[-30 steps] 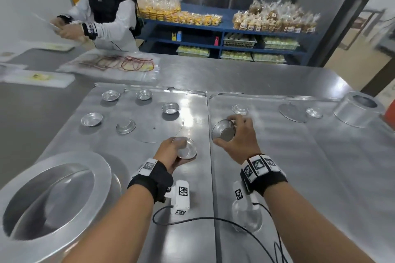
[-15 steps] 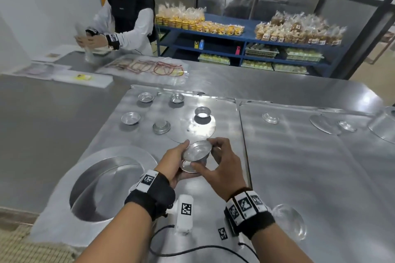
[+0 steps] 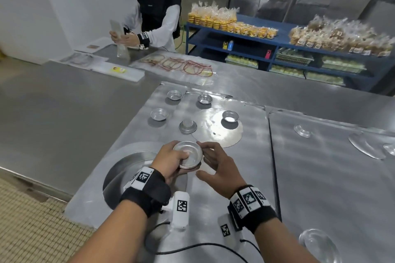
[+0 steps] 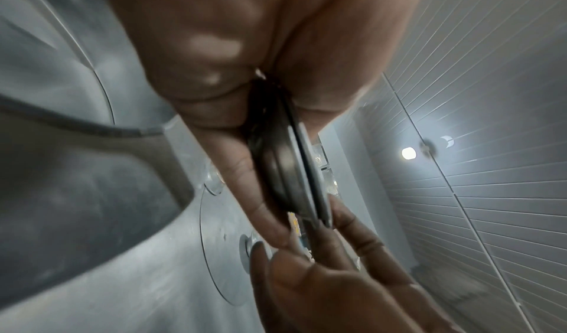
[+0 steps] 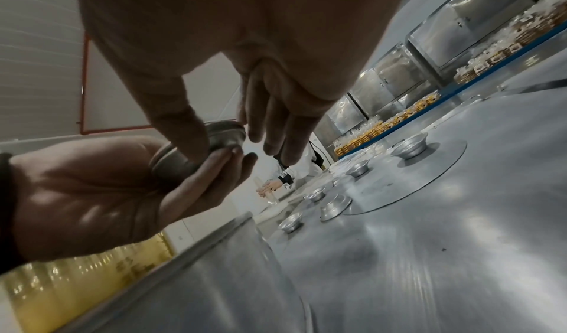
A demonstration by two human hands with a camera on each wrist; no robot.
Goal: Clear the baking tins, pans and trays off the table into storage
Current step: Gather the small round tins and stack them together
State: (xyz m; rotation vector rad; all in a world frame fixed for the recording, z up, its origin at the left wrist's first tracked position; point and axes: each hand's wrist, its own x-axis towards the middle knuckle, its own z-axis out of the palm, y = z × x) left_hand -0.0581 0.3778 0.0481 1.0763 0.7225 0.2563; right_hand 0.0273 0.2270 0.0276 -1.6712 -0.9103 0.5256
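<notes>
While the left hand grips two nested tart tins above the counter's near edge, the right hand, fingers relaxed, touches their rim. Thin, light and slick, they look best pinched at the rim. Five loose tins sit beyond; a large ring pan lies beneath.

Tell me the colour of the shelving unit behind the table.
Blue: the shelving unit has a blue frame and shelves, clearest in the head view.

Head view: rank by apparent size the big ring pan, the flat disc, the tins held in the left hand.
1. Big ring pan, partly hidden by the left hand.
2. Flat disc, farther off.
3. Held tins, clearly smallest.
Pan over disc is unsure: nearness.
</notes>
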